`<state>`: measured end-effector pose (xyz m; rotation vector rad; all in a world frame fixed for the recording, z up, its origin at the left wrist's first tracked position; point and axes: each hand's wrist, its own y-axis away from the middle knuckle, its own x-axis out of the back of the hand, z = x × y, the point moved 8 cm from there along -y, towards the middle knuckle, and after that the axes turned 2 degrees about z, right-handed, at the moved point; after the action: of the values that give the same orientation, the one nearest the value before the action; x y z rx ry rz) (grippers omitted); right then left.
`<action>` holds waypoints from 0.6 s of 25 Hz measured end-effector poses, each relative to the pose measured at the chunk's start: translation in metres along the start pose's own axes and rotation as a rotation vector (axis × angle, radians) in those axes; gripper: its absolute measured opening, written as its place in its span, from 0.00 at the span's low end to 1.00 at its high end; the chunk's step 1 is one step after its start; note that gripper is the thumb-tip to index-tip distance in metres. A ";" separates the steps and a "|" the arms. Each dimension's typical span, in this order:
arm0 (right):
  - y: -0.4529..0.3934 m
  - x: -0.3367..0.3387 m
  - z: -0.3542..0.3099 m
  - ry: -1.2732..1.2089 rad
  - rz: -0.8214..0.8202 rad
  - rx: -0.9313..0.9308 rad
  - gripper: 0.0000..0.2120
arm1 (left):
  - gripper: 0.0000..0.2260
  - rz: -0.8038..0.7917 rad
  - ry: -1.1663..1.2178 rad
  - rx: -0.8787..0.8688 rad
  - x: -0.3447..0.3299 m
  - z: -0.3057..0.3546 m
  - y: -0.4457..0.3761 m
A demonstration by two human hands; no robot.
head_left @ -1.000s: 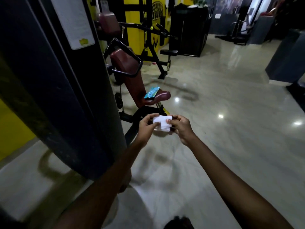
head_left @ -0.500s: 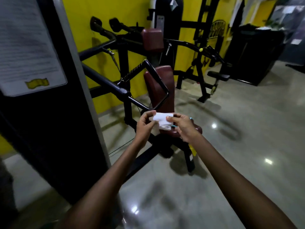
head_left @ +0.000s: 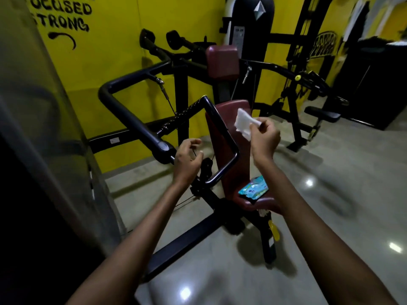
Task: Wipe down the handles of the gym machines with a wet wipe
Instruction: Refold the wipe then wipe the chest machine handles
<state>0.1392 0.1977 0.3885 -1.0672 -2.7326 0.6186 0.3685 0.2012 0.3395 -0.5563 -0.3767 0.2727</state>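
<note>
Wet wipe (head_left: 243, 123) pinched in right hand (head_left: 264, 139); left hand (head_left: 188, 158) loosely curled, empty.

The right hand (head_left: 264, 140) pinches a crumpled white wet wipe (head_left: 244, 124) in front of the maroon backrest (head_left: 222, 137). The left hand (head_left: 187, 158), fingers loosely curled and holding nothing, hovers just beside the end of the black handle bar (head_left: 132, 119). A blue wipe packet (head_left: 253, 190) lies on the maroon seat (head_left: 262, 204), against a yellow wall (head_left: 110, 58).
</note>
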 end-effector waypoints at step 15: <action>-0.033 -0.112 0.019 0.317 -0.456 0.854 0.05 | 0.32 -0.312 -0.845 -0.025 -0.036 -0.055 -0.008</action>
<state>0.1965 0.0943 0.3870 -0.2879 -1.9721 1.2235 0.3600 0.1563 0.2912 -0.3756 -1.2743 0.1900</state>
